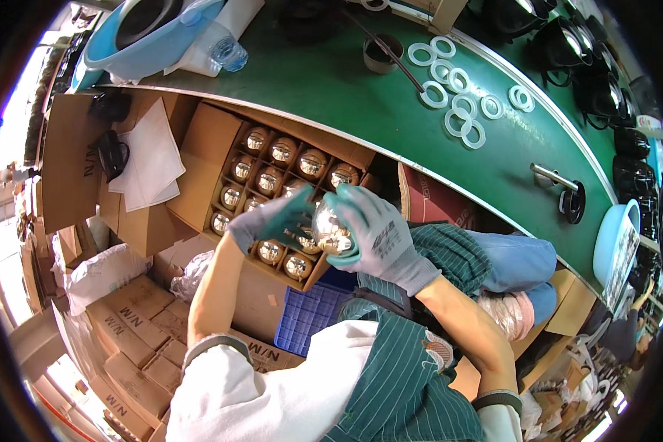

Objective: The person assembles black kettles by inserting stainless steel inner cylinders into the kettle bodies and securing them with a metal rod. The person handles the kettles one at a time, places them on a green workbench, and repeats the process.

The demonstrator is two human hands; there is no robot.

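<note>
A silvered glass liner point(327, 224), rounded and mirror-bright, is in my right hand point(379, 239), with the gloved fingers curled round its right side. My left hand point(276, 218), in the same grey and green kind of glove, is just left of the liner with its fingers apart. Below both hands stands an open carton point(199, 166) split by cardboard dividers into cells. Rounded silvery ends of more liners point(269, 180) show in the cells, several in rows. My hands hide part of the carton's middle and near right side.
Beyond the carton runs a green worktable point(309, 81) bearing translucent rings point(460, 107), a small dark cup point(381, 55) and a metal-handled part point(567, 195). Black jugs point(600, 96) line the right. A blue basin point(155, 55) stands far left, flat brown cartons point(136, 328) near left, a blue crate point(309, 317) below.
</note>
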